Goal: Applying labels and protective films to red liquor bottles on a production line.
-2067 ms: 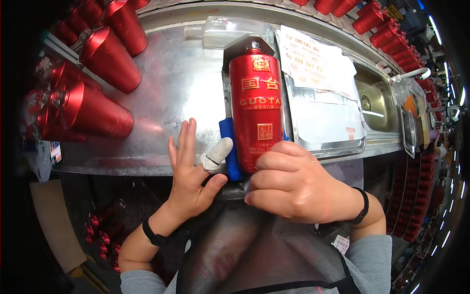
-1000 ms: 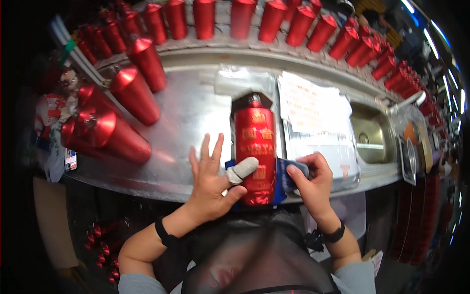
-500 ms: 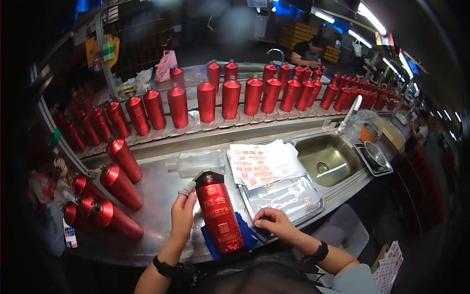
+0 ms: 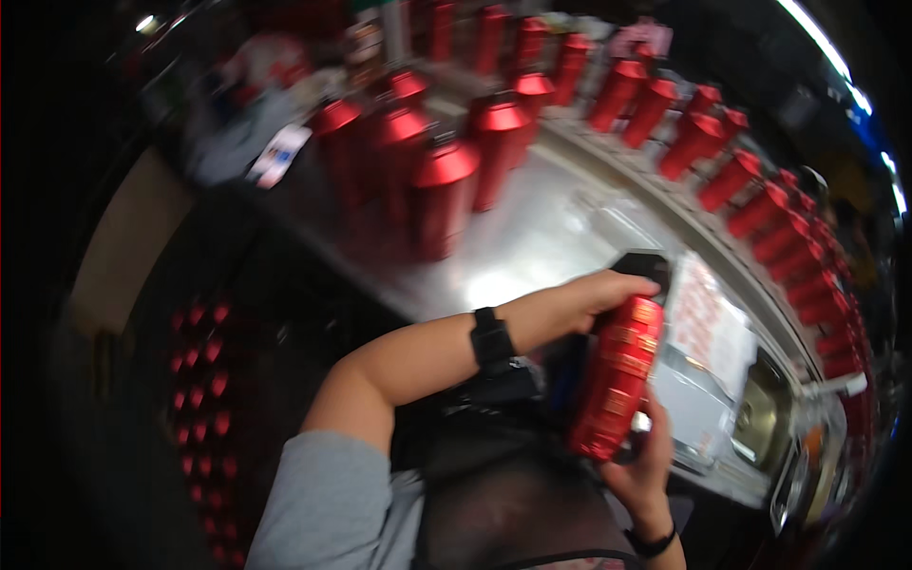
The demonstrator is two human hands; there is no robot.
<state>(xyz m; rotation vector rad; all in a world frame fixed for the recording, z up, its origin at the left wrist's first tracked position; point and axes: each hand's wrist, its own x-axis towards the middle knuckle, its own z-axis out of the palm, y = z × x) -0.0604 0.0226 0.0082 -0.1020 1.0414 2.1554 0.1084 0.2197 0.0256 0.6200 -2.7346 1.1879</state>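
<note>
Between my two hands is a red bottle (image 4: 619, 385) with gold print, tilted with its neck end away from me. My left hand (image 4: 608, 293) is closed round its shoulder and covers most of the neck. Lower down, my right hand (image 4: 648, 461) grips the side near the base. A black angular piece (image 4: 646, 266) shows just beyond the neck end. Part of a blue cloth, dark and blurred, lies beside the bottle under my left arm. Motion smears the picture, so finger detail is poor.
Several red bottles (image 4: 442, 195) stand on the steel table (image 4: 532, 237) to the left. More bottles (image 4: 693, 142) line the far conveyor. Printed sheets (image 4: 698, 313) lie beside a sink (image 4: 760, 413) at right. Below the table at left are rows of red bottles (image 4: 201, 389).
My view has swung to the left. The bottle, which lay on the blue cloth with both hands beside it, is now gripped by both hands.
</note>
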